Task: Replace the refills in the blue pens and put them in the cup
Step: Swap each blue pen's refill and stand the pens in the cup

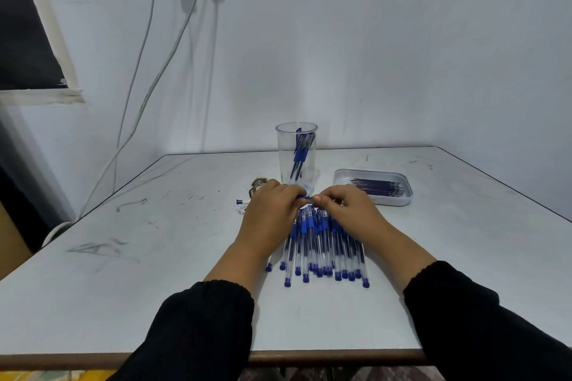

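My left hand [274, 210] grips a clear blue pen whose end cap [239, 202] sticks out to its left. My right hand [343, 206] pinches the pen's other end where the two hands meet [309, 198]. Both hands hover over the far end of a row of several blue pens [325, 254] lying side by side on the white table [154, 272]. Behind the hands stands a clear plastic cup [296, 158] holding a few blue pens. To its right a white tray [402, 198] holds several dark refills [379, 187].
A small crumpled brownish object [257, 185] lies left of the cup. Small scraps lie near the pen's left end [240, 211]. White cables [145, 96] hang down the wall at the left. The table's front edge [93, 360] is close to me.
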Motion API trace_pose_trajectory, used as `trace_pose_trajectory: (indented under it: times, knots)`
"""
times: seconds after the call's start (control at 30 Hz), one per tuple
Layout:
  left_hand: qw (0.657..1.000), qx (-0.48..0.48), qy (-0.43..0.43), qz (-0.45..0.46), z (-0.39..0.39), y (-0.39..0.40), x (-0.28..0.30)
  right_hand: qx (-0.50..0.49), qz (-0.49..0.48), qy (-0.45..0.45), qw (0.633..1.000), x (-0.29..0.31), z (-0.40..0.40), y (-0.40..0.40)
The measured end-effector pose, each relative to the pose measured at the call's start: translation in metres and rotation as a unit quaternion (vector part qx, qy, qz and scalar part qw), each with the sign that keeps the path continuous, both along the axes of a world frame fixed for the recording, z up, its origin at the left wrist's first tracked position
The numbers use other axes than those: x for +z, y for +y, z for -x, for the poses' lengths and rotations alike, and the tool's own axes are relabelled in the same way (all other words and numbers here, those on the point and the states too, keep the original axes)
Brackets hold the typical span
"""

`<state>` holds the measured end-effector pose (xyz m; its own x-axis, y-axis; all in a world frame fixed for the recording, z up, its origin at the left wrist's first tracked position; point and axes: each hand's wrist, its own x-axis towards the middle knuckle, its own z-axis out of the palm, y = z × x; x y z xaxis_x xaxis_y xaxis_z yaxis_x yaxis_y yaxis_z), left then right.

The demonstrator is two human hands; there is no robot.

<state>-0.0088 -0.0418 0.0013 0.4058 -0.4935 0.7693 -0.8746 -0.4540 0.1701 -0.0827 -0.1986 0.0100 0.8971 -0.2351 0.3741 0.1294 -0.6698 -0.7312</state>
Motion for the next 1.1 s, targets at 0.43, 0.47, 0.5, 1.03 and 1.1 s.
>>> trace_pose_trajectory:
  times: [0.43,0.47,0.5,1.03,1.1]
  knots:
    - [1.0,-0.011,-0.025,0.002,0.0019,0.0001,0.0002,0.033,-0.124,-0.029,0.991,-0.0006,-0.0019,-0.004]
    - [1.0,-0.012,-0.026,0.002,0.0014,0.0,-0.0001,0.036,-0.127,-0.026,0.991,-0.0017,-0.0027,-0.0045]
    - [1.0,-0.012,-0.027,0.003,0.0011,0.0,-0.0002,0.036,-0.129,-0.021,0.991,-0.0011,-0.0019,-0.0032]
    - [0.999,-0.012,-0.037,0.004,0.0015,-0.0002,-0.0004,0.054,-0.115,-0.043,0.991,-0.0001,-0.0024,-0.003]
    - [0.999,-0.011,-0.036,0.003,0.0016,-0.0003,-0.0004,0.057,-0.124,-0.044,0.99,0.0006,-0.0016,-0.0014]
